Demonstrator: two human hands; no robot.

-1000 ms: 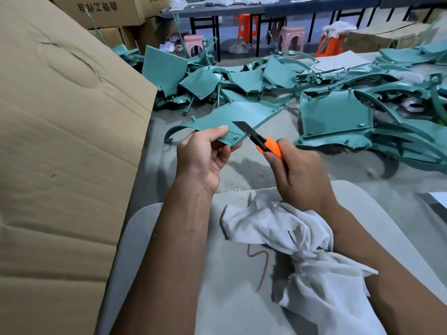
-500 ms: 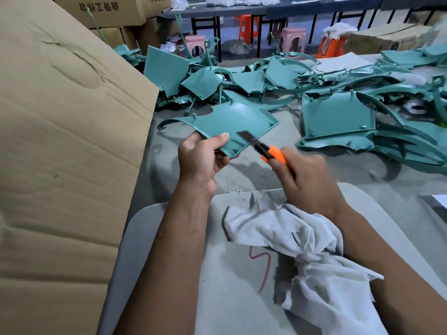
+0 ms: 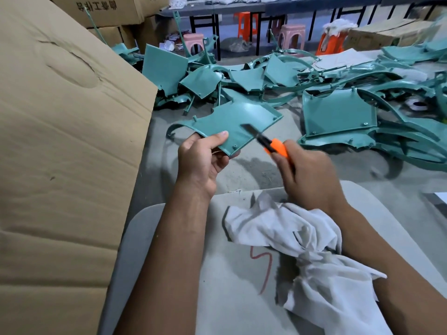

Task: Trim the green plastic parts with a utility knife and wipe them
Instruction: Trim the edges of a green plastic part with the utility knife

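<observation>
My left hand [image 3: 203,158] grips the near corner of a flat green plastic part [image 3: 232,122], thumb on top, and holds it up over the grey floor. My right hand [image 3: 309,175] grips an orange utility knife [image 3: 275,148]. Its dark blade lies across the part's near right edge. A crumpled white cloth [image 3: 302,243] lies on the grey board [image 3: 169,238] below both wrists, partly under my right forearm. A heap of green plastic parts [image 3: 338,112] covers the floor ahead and to the right.
A large cardboard box [image 3: 60,165] stands close on the left. More cardboard boxes [image 3: 108,10] sit at the back left. Pink and orange stools [image 3: 244,22] and dark table legs stand beyond the heap. A flattened carton [image 3: 387,32] lies at the back right.
My left hand has tilted the green part so more of its face shows. My right hand has shifted right and the blade now lies over the part's near edge.
</observation>
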